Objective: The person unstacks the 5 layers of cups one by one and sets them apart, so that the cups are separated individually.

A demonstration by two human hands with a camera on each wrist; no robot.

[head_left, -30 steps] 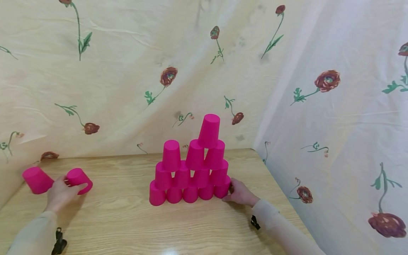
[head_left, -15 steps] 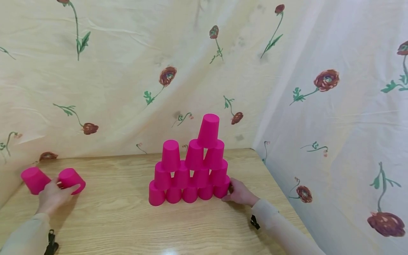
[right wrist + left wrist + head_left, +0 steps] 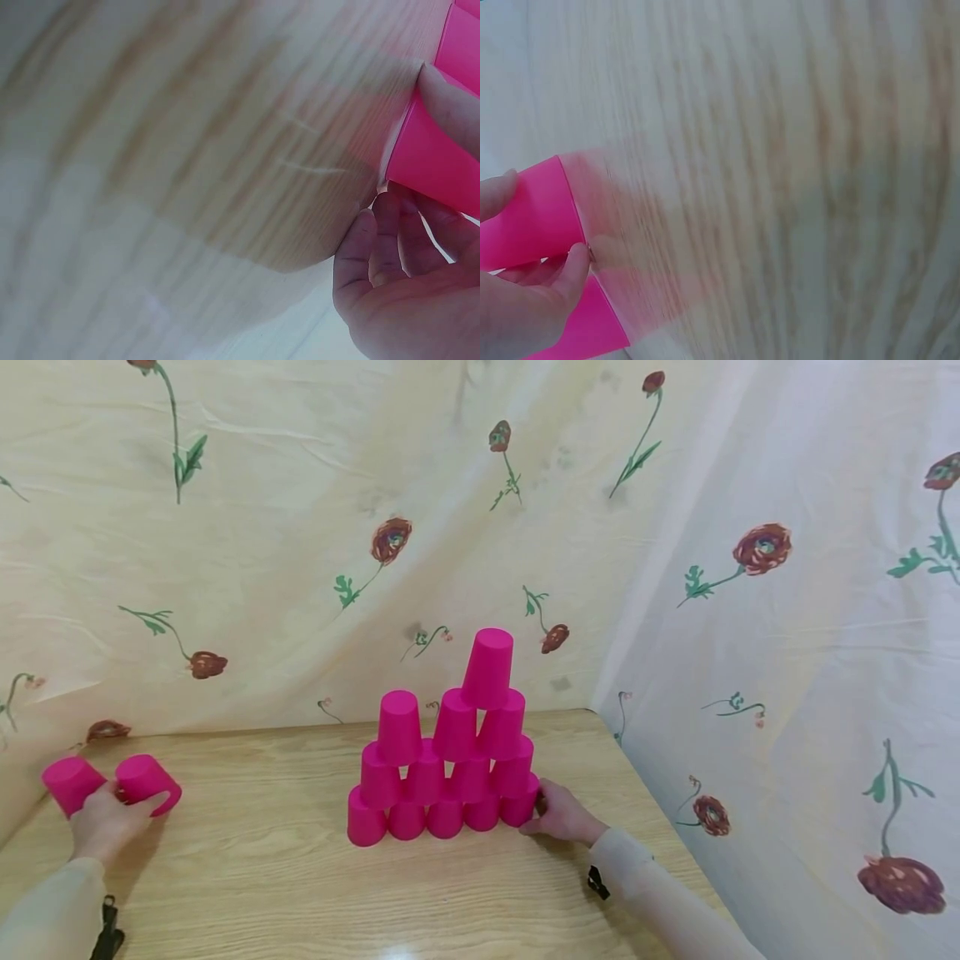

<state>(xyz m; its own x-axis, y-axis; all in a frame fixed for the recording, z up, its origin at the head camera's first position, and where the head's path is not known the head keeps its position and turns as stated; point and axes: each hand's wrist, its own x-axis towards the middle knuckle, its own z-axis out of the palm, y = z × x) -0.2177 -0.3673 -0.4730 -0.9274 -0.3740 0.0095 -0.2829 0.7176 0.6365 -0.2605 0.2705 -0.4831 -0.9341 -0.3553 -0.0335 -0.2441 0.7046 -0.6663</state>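
Observation:
My left hand (image 3: 105, 822) grips an upside-down pink cup (image 3: 148, 785) at the table's far left, thumb on one side and fingers on the other. Beside that hand, on its left, stands a second pink cup (image 3: 69, 781); both also show in the left wrist view, where the gripped cup (image 3: 529, 221) lies above the other cup (image 3: 589, 326). A stepped stack of inverted pink cups (image 3: 455, 727) rises mid-table, with one top cup (image 3: 489, 668) over the right pair of the third row. My right hand (image 3: 567, 814) holds the bottom row's right end cup (image 3: 517, 806) between thumb and fingers.
The wood-grain table (image 3: 262, 877) ends at the back against a flower-printed cloth (image 3: 285, 527), which also hangs along the right side. Black straps (image 3: 597, 883) hang under the wrists.
My left hand has moved left with its cup, narrowing the gap to the second cup. My right hand stays at the stack's end cup, and the stack stands as before.

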